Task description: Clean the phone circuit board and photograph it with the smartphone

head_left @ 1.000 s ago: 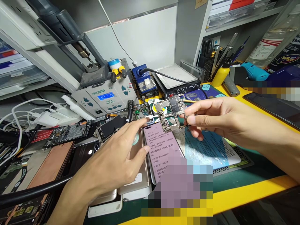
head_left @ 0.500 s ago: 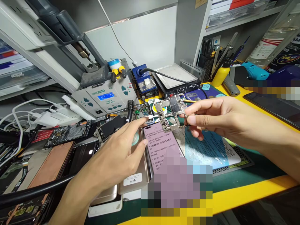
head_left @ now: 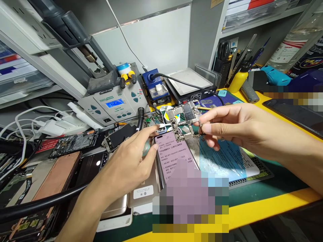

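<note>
My right hand [head_left: 229, 129] pinches a phone circuit board [head_left: 188, 116] by its right edge, between thumb and fingers. The board hangs upright over the top of a lit smartphone [head_left: 170, 159] that shows dark Chinese text on a pinkish screen. Beside that phone's upper left corner is my left hand [head_left: 128, 156], its fingers stretched out and apart, thumb at the screen's left edge. A slim white thing lies by the left index fingertip; I cannot tell what it is. Blurred blocks hide the phone's lower part.
Behind stand a hot air rework station [head_left: 114, 109], a blue soldering unit [head_left: 154, 87] and a heating plate [head_left: 189, 82]. Opened phones [head_left: 73, 144] and a black hose [head_left: 50, 200] fill the left. A blue-and-white sheet [head_left: 224, 161] and a dark phone [head_left: 297, 116] lie right.
The text on the phone screen has scrolled upward, and the left thumb has shifted slightly up. The right hand and the circuit board stay nearly in place.
</note>
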A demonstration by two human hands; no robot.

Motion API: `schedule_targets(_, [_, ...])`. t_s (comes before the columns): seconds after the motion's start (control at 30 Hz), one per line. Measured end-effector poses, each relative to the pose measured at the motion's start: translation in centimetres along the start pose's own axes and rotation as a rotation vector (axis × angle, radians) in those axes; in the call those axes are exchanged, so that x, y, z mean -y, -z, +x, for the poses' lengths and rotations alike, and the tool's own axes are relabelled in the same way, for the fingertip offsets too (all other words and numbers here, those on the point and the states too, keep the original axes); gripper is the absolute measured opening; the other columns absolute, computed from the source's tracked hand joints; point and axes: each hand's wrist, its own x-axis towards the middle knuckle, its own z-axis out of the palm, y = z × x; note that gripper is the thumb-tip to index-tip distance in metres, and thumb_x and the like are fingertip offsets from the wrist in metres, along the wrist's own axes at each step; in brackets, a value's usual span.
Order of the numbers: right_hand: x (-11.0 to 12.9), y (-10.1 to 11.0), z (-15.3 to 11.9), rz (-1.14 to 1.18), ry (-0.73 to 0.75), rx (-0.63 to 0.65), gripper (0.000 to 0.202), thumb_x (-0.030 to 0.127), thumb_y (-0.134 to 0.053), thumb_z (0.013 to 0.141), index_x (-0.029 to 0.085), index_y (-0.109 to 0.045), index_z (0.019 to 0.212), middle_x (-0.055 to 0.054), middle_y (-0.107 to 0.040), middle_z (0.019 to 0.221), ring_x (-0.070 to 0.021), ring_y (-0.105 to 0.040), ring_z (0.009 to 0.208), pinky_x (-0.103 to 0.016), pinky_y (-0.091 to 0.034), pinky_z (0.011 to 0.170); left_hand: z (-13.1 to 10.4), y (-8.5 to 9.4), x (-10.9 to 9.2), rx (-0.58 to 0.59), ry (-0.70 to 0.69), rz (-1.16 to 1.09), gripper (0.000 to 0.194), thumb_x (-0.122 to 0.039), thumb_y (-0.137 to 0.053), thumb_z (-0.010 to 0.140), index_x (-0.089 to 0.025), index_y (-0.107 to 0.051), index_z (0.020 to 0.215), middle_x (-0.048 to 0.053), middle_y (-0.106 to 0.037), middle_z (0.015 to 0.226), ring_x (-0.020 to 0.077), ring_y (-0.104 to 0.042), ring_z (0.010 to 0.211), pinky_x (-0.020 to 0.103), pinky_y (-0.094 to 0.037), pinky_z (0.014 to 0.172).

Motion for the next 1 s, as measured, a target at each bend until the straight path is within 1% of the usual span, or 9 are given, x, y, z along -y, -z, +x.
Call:
schedule_targets(0.23, [0.0, 0.2, -0.2, -0.011, -0.001, -0.01, 0.012, 0.034, -0.091, 0.085, 0.025, -0.087, 0.091, -0.002, -0.075, 0.079, -0.0128, -0.068, 0.065, -0.024, -0.056, 0.06, 0.2, -0.2, -0.1, -0.033, 0.007, -0.019, 0.045, -0.047, -0.05, 0.105, -0.034, -0.055, 0.147, -0.001, -0.071, 0.143, 0.0213, -0.068, 0.13, 0.04, -0.054, 0.115])
schedule_targets(0.33, [0.0, 0.1, -0.1, 0.002, -0.013, -0.013, 0.012, 0.034, -0.091, 0.085, 0.025, -0.087, 0.091, -0.002, -0.075, 0.079, -0.013, -0.068, 0.065, -0.024, -0.057, 0.06, 0.2, 0.0, -0.2, -0.025, 0.008, -0.026, 0.045, -0.049, -0.046, 0.107, -0.034, -0.055, 0.148, -0.002, -0.07, 0.144, 0.0207, -0.067, 0.132, 0.04, -0.052, 0.116])
schedule_targets(0.4, [0.0, 0.0, -0.1, 0.005, -0.018, -0.021, 0.014, 0.035, -0.092, 0.084, 0.025, -0.087, 0.091, -0.002, -0.074, 0.079, -0.0136, -0.068, 0.065, -0.025, -0.057, 0.06, 0.2, 0.2, -0.3, -0.005, 0.012, -0.027, 0.047, -0.052, -0.048, 0.105, -0.035, -0.054, 0.148, -0.002, -0.07, 0.145, 0.0214, -0.067, 0.132, 0.042, -0.053, 0.116])
schedule_targets(0.5, [0.1, -0.1, -0.1, 0.006, -0.016, -0.027, 0.018, 0.037, -0.094, 0.081, 0.024, -0.087, 0.09, -0.002, -0.074, 0.078, -0.0144, -0.068, 0.065, -0.025, -0.056, 0.059, 0.1, 0.6, -0.5, 0.034, 0.01, -0.017, 0.056, -0.057, -0.057, 0.1, -0.034, -0.051, 0.15, 0.0, -0.069, 0.147, 0.0253, -0.066, 0.134, 0.048, -0.053, 0.116])
schedule_targets(0.6, [0.3, -0.2, -0.2, 0.008, -0.025, -0.029, 0.021, 0.038, -0.096, 0.079, 0.023, -0.086, 0.09, -0.003, -0.074, 0.078, -0.0142, -0.067, 0.065, -0.025, -0.056, 0.06, -0.1, 0.8, -0.6, 0.077, -0.004, 0.008, 0.07, -0.062, -0.063, 0.093, -0.031, -0.046, 0.154, 0.004, -0.064, 0.154, 0.0292, -0.061, 0.14, 0.054, -0.05, 0.12])
schedule_targets(0.7, [0.4, -0.2, -0.3, 0.012, -0.032, -0.026, 0.021, 0.038, -0.096, 0.08, 0.022, -0.086, 0.089, -0.002, -0.074, 0.078, -0.0137, -0.067, 0.065, -0.025, -0.057, 0.06, -0.3, 1.0, -0.5, 0.124, 0.0, 0.044, 0.083, -0.066, -0.068, 0.088, -0.03, -0.042, 0.157, 0.006, -0.058, 0.16, 0.0317, -0.057, 0.145, 0.057, -0.046, 0.123])
schedule_targets(0.77, [0.4, -0.2, -0.3, 0.017, -0.031, -0.025, 0.021, 0.037, -0.096, 0.08, 0.022, -0.086, 0.09, -0.002, -0.074, 0.078, -0.0137, -0.067, 0.065, -0.025, -0.056, 0.06, -0.3, 1.1, -0.5, 0.135, 0.003, 0.056, 0.087, -0.067, -0.071, 0.085, -0.029, -0.041, 0.158, 0.007, -0.056, 0.162, 0.0332, -0.056, 0.147, 0.057, -0.045, 0.124])
schedule_targets(0.83, [0.4, -0.2, -0.3, 0.022, -0.031, -0.023, 0.02, 0.036, -0.096, 0.08, 0.022, -0.086, 0.09, -0.002, -0.073, 0.078, -0.0137, -0.067, 0.066, -0.025, -0.056, 0.06, -0.2, 1.0, -0.6, 0.127, 0.012, 0.048, 0.085, -0.066, -0.07, 0.086, -0.028, -0.043, 0.157, 0.007, -0.057, 0.161, 0.0337, -0.057, 0.146, 0.057, -0.046, 0.124])
schedule_targets(1.0, [0.3, -0.1, -0.2, 0.016, -0.027, -0.019, 0.018, 0.035, -0.095, 0.081, 0.023, -0.086, 0.092, -0.002, -0.074, 0.08, -0.014, -0.068, 0.066, -0.025, -0.056, 0.061, -0.1, 0.8, -0.5, 0.088, 0.008, 0.018, 0.071, -0.06, -0.064, 0.093, -0.029, -0.046, 0.155, 0.006, -0.06, 0.158, 0.0318, -0.058, 0.145, 0.054, -0.048, 0.122])
